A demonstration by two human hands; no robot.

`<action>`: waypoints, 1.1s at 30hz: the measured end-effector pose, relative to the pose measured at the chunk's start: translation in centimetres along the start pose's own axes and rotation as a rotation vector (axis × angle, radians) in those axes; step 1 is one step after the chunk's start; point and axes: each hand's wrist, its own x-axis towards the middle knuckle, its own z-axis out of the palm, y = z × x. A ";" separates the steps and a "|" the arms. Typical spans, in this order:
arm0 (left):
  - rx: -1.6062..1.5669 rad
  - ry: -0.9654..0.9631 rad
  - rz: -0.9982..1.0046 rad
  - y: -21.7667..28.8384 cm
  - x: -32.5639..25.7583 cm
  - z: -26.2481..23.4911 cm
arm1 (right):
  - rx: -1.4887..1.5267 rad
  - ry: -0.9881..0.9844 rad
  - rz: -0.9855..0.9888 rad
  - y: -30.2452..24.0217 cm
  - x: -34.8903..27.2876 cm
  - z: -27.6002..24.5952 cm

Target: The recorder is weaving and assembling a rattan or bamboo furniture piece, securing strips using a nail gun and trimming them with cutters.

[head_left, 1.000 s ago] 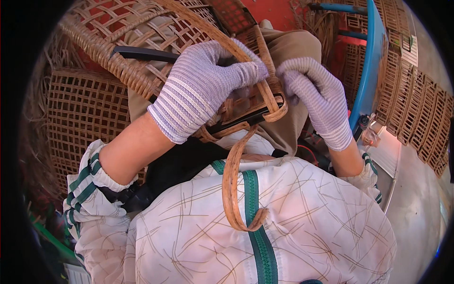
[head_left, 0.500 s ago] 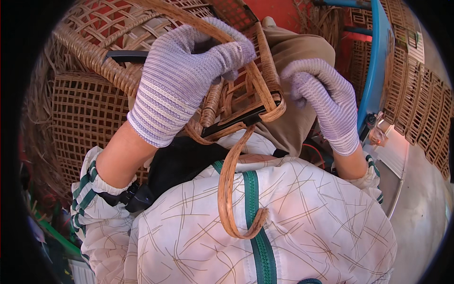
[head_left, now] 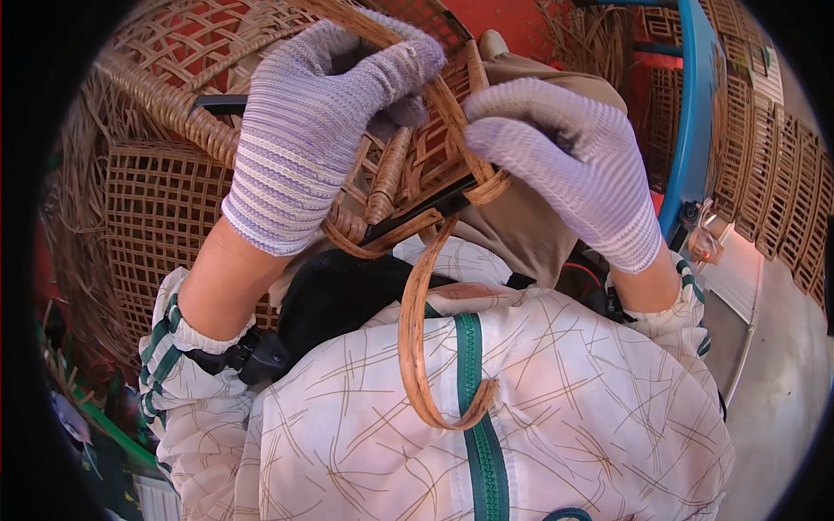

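Observation:
Both my hands wear pale purple knitted gloves. My left hand [head_left: 321, 122] grips the thick woven rim of a rattan chair frame [head_left: 165, 95] that lies across my lap. My right hand [head_left: 569, 161] pinches a flat rattan strip [head_left: 415, 347] where it wraps around the rim. The strip's loose end curls down in a long loop over my white patterned jacket with its green zip. A black metal bar of the frame shows under the wrapped spot.
Woven lattice panels [head_left: 165, 217] stand at my left. A blue metal frame [head_left: 691, 130] and more lattice panels [head_left: 773, 165] rise at the right. Grey floor [head_left: 782, 382] lies at the lower right. Loose dry fibres lie along the left edge.
My left hand has shifted up and further over the rim. My right hand has moved left and closed in on the strip's wrap. The loose loop hangs about as before.

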 end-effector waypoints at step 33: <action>0.031 -0.320 -0.185 -0.6 -1.3 0.9 | -0.021 -0.079 0.020 -3.0 4.4 0.2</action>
